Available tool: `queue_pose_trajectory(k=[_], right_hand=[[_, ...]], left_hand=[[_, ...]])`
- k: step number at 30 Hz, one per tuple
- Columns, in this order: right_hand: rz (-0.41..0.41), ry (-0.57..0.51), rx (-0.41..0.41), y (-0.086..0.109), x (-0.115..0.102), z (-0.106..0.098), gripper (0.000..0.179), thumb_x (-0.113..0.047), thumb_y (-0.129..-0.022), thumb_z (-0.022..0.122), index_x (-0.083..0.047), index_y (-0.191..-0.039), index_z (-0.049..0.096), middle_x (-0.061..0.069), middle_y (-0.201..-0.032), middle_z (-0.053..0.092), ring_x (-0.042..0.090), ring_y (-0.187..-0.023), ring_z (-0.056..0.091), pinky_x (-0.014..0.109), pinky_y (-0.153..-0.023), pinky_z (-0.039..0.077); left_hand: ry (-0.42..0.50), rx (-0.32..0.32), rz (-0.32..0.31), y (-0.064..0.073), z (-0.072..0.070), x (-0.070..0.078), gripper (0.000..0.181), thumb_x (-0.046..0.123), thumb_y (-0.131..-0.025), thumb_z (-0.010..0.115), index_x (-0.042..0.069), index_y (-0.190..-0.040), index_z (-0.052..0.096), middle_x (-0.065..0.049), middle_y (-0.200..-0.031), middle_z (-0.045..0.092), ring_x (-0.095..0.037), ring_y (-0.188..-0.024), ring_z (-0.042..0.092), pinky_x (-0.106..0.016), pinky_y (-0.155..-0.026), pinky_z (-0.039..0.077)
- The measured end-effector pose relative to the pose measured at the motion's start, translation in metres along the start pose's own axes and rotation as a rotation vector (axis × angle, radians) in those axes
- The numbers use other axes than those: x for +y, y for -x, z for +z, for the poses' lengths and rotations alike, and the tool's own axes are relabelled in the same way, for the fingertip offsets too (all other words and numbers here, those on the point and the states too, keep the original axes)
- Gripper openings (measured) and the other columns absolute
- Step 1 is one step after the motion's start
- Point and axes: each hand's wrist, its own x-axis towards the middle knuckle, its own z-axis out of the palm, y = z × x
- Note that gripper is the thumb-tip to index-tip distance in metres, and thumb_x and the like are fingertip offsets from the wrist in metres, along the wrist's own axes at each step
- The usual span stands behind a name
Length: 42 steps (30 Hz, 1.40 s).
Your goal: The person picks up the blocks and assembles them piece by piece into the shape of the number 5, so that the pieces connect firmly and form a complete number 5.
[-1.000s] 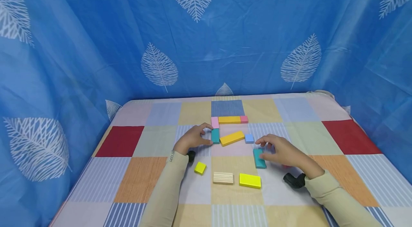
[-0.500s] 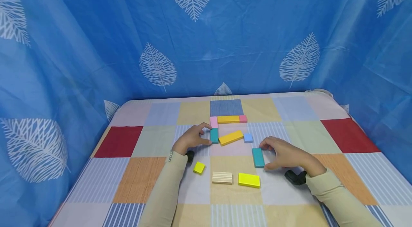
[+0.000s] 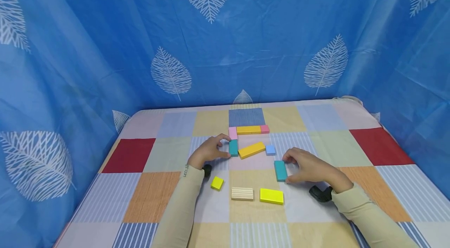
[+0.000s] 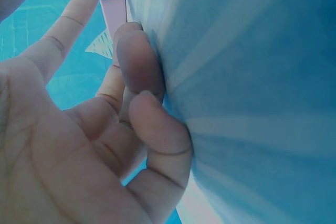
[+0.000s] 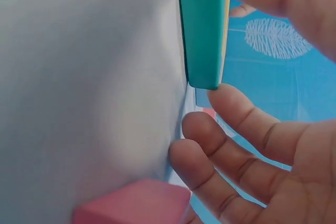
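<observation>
Sleeves point(image 3: 179, 209), tan, closest in, over patchwork cloth point(image 3: 140, 197). Between the forearms: bright yellow oblong block point(image 3: 272, 196), on the near side of the right hand point(image 3: 309, 165); ridged wooden block point(image 3: 242, 193) to its left; small yellow block point(image 3: 217, 183), turned askew, just on the near side of the left hand point(image 3: 210, 149).

Right hand: thumb and index set to the length of the right teal block point(image 3: 280, 171), one at its near end, one at its far end. Reads as a pinch. Whether the block is off the cloth at all, cannot tell. Red-pink block point(image 5: 136, 203) near the lower fingers in the right wrist view, not held.

Left hand: thumb and straight index spread wide along the outer side of the left teal block point(image 3: 233, 148), tips by its corners, remaining fingers loosely bent. Looks more like steadying than gripping.

Beyond, between the hands: slanted orange block point(image 3: 251, 150), near end just beside the left teal block; pale blue block point(image 3: 270, 150) near the right fingertips. Farther: light pink block point(image 3: 233, 133) meeting the left teal block's far end, then far orange block point(image 3: 248, 130) and deep pink block point(image 3: 265, 129) in a row. Blue curtain point(image 3: 246, 64) behind.

Judgement: step in hand is securing the right teal block while the left hand guards the other. Next move calls for even end pressure and a path clear of the pale blue block.
</observation>
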Motion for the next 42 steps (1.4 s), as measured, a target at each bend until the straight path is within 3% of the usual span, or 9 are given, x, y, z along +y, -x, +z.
queue_pose_trajectory(k=[35, 42], right_hand=[[-0.006, -0.04, 0.04, -0.017, -0.004, 0.003, 0.057, -0.021, -0.08, 0.097, 0.001, -0.121, 0.064, 0.002, -0.103, 0.061, 0.018, -0.09, 0.051, 0.032, -0.079, 0.051], [0.0, -0.039, 0.036, -0.02, -0.006, 0.003, 0.053, -0.021, -0.081, 0.096, 0.0, -0.118, 0.064, 0.003, -0.103, 0.061, 0.019, -0.09, 0.051, 0.033, -0.079, 0.05]], left_hand=[[0.013, 0.012, 0.022, 0.003, 0.0, 0.002, 0.054, 0.016, -0.094, 0.087, 0.023, -0.142, 0.064, -0.019, -0.135, 0.063, -0.035, -0.113, 0.061, -0.052, -0.103, 0.055], [0.005, 0.012, -0.005, 0.003, 0.0, 0.001, 0.054, 0.017, -0.094, 0.087, 0.024, -0.142, 0.064, -0.018, -0.136, 0.063, -0.034, -0.115, 0.06, -0.052, -0.105, 0.055]])
